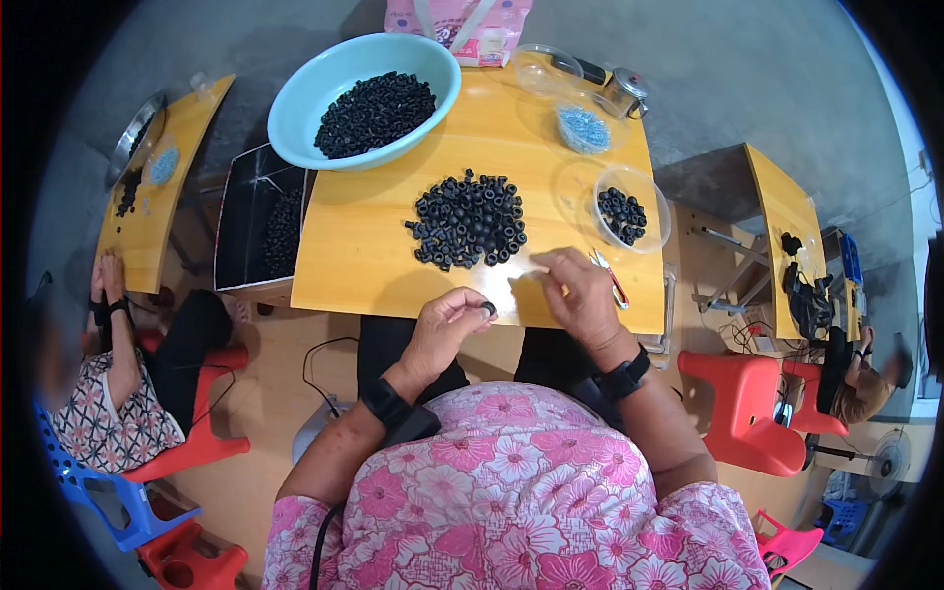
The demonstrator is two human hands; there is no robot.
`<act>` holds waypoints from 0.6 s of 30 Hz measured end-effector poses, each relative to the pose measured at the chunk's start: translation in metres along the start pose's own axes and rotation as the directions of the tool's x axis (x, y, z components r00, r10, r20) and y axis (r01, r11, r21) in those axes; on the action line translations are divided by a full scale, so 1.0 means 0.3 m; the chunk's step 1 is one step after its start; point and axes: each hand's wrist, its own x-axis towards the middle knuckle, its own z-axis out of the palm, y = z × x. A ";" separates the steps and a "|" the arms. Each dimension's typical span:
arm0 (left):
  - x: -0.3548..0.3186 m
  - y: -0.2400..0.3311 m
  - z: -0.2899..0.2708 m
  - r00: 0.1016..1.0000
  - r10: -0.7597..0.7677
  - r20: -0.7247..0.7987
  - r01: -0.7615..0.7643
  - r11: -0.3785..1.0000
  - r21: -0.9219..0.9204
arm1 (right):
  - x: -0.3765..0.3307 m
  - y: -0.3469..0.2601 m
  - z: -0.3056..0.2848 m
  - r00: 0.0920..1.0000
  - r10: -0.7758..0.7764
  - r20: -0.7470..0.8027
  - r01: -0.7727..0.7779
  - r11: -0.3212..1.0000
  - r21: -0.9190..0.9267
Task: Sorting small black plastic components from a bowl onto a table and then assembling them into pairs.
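My left hand (447, 329) is closed, pinching a small black ring-shaped part (488, 309) between thumb and fingertips just off the table's near edge. To its right, my right hand (578, 295) hovers over that edge with bent fingers. Motion smears its fingertips, so whether they hold anything cannot be made out. Beyond both hands, a loose pile of small black ring-shaped parts (470, 221) lies on the yellow wooden table (364, 246). Close by my right hand is a pair of scissors (612, 279).
A light-blue basin (285, 113) of black parts stands back left. On the right are a clear tub (661, 211) with black parts, a tub of small bluish pieces (584, 130) and a metal cup (625, 90). A pink bag (487, 39) stands behind. Another person (118, 393) sits left.
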 end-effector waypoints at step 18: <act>0.016 0.003 -0.043 0.996 -0.063 0.065 0.060 0.997 0.049 | 0.320 0.269 0.142 0.940 0.341 -0.005 -0.191 0.513 -0.837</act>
